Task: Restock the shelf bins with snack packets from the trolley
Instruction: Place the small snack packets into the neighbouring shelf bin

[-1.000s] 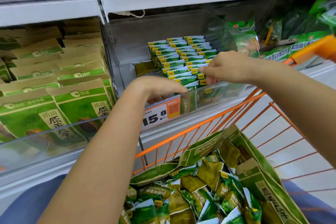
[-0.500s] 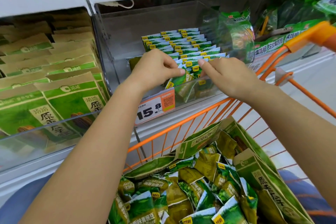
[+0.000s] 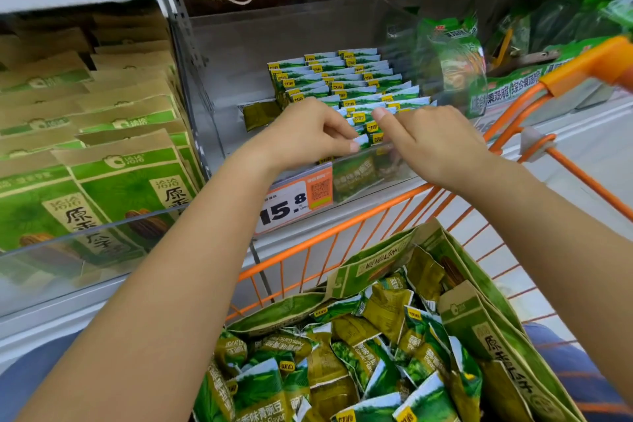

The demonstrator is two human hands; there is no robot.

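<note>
A clear shelf bin [image 3: 376, 168] at centre holds rows of small green-and-white snack packets [image 3: 346, 82] standing upright. My left hand [image 3: 305, 134] reaches over the bin's front wall and pinches the top edge of the frontmost packet [image 3: 362, 140]. My right hand [image 3: 431, 144] is beside it, fingers curled down on the tops of the front packets; what it holds is hidden. Below, an orange wire trolley [image 3: 342, 233] is filled with several loose packets of the same kind [image 3: 342, 370].
Large green-and-brown bags [image 3: 113, 181] fill the bin to the left. An orange price tag [image 3: 294, 199] hangs on the centre bin. More green bags [image 3: 452, 55] sit to the right, behind the trolley handle [image 3: 589, 62]. Large paper bags [image 3: 479, 325] lean in the trolley.
Both hands came together at the front row of the bin. The left hand moved right from the bin's front wall; the right hand dropped lower onto the front packets.
</note>
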